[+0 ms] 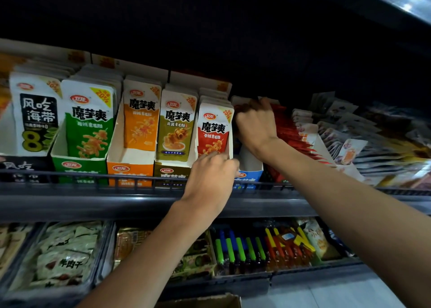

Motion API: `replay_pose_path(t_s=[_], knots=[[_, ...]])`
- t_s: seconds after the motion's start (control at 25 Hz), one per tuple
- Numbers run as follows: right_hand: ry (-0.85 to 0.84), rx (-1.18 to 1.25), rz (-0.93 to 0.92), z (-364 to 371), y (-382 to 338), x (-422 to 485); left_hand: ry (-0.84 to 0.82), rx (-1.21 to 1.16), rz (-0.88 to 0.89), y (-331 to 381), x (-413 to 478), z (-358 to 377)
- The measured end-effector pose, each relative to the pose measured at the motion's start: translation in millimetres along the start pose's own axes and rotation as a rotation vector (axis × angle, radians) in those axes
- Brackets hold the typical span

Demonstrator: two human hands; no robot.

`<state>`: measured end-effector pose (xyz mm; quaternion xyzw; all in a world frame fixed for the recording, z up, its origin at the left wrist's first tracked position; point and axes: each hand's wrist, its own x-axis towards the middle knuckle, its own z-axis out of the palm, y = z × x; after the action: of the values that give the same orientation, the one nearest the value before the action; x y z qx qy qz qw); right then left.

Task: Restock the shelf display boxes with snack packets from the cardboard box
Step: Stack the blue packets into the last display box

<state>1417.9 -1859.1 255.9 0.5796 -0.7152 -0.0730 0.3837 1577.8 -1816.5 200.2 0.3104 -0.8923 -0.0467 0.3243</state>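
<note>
While both arms reach up to the upper shelf (140,205), the left hand (211,170) sits at the shelf's front edge. Its back faces the camera and its knuckles lie against the lower front of the red konjac packets (214,130). Its fingertips are hidden, so I cannot tell whether it grips or only touches. Those red packets stand upright in a tight stack, just left of the blue display box (248,174).

The right hand (255,123) is deeper in, above the blue display box and toward the shelf's back edge. Its fingers are curled round the top of a dark red bundle (240,108) too dim to name. The hands are apart, the right higher and farther back.

Along the front edge to the left stand the olive display box (170,171), the orange display box (130,170) and the green display box (79,167), each holding upright packets, then seaweed packets (35,116) near the left end. Slim red sachets (289,130) lean just right of the blue box.

On the lower shelf lie jerky packets (58,261) and coloured tubes (245,249). The cardboard box (210,302) shows only its rim at the bottom of the view.
</note>
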Motion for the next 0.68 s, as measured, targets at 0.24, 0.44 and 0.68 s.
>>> replay_pose_path(t_s=[0.24,0.44,0.68], knots=[[0.024,-0.002,0.043,3.7,-2.3,2.2,-0.004,-0.005,0.004,-1.1,0.1,2.3],[-0.018,0.086,0.034,-12.3,9.3,-11.7,-0.033,-0.003,0.044,-0.5,-4.4,-1.4],[0.031,0.606,0.092,-40.6,15.8,-77.2,0.154,0.048,0.128,-7.1,-37.3,-22.0]])
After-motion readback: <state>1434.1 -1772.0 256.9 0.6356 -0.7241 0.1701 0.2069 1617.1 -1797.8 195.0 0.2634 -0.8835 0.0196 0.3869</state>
